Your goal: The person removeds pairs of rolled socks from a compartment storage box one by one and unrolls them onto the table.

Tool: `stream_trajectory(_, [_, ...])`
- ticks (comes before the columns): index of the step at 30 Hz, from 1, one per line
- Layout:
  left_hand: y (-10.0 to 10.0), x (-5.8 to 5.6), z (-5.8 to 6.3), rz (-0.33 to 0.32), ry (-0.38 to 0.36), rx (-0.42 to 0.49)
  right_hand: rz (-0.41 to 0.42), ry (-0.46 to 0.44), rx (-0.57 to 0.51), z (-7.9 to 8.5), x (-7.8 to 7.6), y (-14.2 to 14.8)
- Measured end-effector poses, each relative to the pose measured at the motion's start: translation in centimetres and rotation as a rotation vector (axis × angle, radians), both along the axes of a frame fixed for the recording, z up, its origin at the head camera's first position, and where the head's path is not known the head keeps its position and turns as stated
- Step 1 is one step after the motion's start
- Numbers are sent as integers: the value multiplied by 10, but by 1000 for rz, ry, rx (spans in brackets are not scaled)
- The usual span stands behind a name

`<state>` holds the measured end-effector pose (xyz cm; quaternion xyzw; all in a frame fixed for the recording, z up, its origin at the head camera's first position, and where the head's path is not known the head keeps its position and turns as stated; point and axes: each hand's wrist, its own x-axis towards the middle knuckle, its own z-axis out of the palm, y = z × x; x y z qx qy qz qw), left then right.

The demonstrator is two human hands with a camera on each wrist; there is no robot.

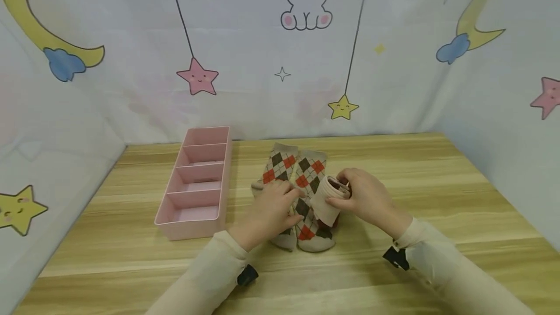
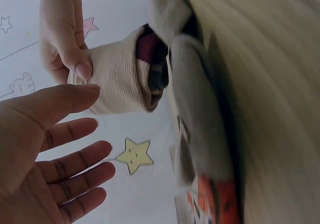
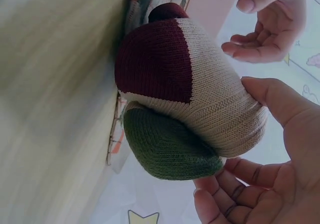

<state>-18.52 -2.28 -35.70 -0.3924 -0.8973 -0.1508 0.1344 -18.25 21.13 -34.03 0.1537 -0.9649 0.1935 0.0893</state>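
Bearings are taken from the head view, with twelve o'clock at the far edge.

The right hand [image 1: 372,201] grasps a rolled bundle of beige ribbed knit with maroon and dark green patches [image 1: 324,203], thumb on one side and curled fingers on the other. The bundle is at three o'clock from the left hand [image 1: 269,210], over the outer edge of the nearer of two socks; whether it touches that sock cannot be told.

The left hand's fingers are released and loosely spread, gripping nothing. It is over a beige argyle sock with red and dark diamonds [image 1: 278,162]; contact cannot be confirmed. A matching argyle sock [image 1: 311,174] lies just beside it at three o'clock. Both have cuffs toward twelve and toes toward six.

At ten o'clock from the left hand stands a pink rectangular organiser box with four compartments in a row [image 1: 192,231], apart from the socks. Socks and box rest on a light wood-grain table [image 1: 420,174].

Cream sleeves [image 1: 455,266] cover both forearms. A white fabric backdrop printed with stars, moons and a rabbit [image 1: 253,38] hangs at twelve o'clock.
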Motion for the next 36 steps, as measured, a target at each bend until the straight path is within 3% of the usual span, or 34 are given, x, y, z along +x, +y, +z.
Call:
stream_trajectory(10, [40,9,-6,-28,62,-51,-117,-50,6,-6,15,15])
stream_trajectory(18, [62,15,-6,41,64,-98,-177,-85,-14,-7,21,23])
stream_trajectory(27, [73,16,-12,47,34,-74,-209,-179,-67,-10,22,39])
stream_trajectory(36, [79,11,-21,2,34,-8,-209,-236,-23,-12,23,50])
